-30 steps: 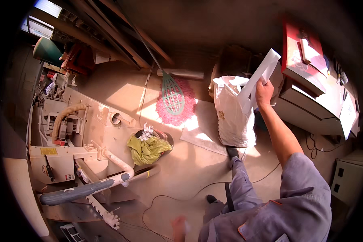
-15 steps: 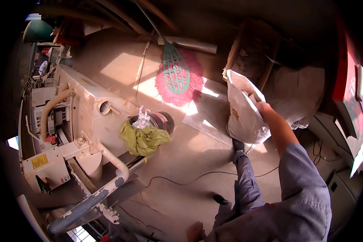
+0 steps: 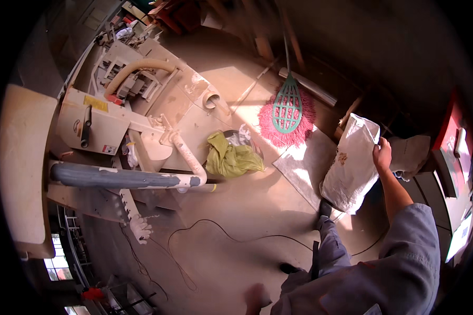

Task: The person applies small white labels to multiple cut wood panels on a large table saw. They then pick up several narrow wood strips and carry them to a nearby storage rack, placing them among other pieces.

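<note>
My right hand (image 3: 382, 155) grips the upper edge of a large white woven sack (image 3: 352, 165), its fingers closed on the rim. The sack hangs upright beside my foot, with a brownish stain on its side, and its mouth looks mostly folded together. My left hand (image 3: 257, 295) hangs low near my body at the bottom of the picture, smeared by motion, so its fingers do not show clearly. Left of the sack, a pale flat sheet (image 3: 302, 168) lies on the floor.
A green plastic paddle-shaped swatter (image 3: 287, 107) lies over a pink mop head (image 3: 268, 118). A yellow-green bag (image 3: 228, 157) tops a bin near the beige machine (image 3: 89, 123), whose grey-padded bar (image 3: 126, 176) juts out. A black cable (image 3: 247, 240) crosses the floor; a red cabinet (image 3: 446, 136) stands right.
The view has swung left, bringing more of the machine in. The sack's mouth, wide before, has drawn together, and my right hand now shows outside its edge.
</note>
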Demonstrator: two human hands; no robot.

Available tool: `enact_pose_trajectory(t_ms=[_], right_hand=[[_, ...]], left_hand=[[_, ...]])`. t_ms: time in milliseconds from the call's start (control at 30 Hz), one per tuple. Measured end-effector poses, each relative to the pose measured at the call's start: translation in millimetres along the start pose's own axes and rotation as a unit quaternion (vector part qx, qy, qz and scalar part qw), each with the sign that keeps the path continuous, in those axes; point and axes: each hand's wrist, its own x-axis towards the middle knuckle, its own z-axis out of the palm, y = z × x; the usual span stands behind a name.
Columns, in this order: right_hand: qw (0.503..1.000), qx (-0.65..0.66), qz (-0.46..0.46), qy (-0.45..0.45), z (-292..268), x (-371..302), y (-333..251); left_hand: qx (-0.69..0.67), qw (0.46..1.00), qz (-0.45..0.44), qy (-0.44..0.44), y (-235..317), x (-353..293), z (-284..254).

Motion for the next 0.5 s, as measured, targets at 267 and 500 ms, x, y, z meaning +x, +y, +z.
enact_pose_trajectory(t_ms=[267,500], right_hand=[[0.746,0.239,-0.132,-0.608,117,-475,-173],[0.194,0.038,-0.005,-0.98,-78,-853,-366]], left_hand=[[-0.337,0.885,-0.094,0.307,-106,-144,-102],[-0.582,0.609,-0.008,0.539,-248,-248,-177]])
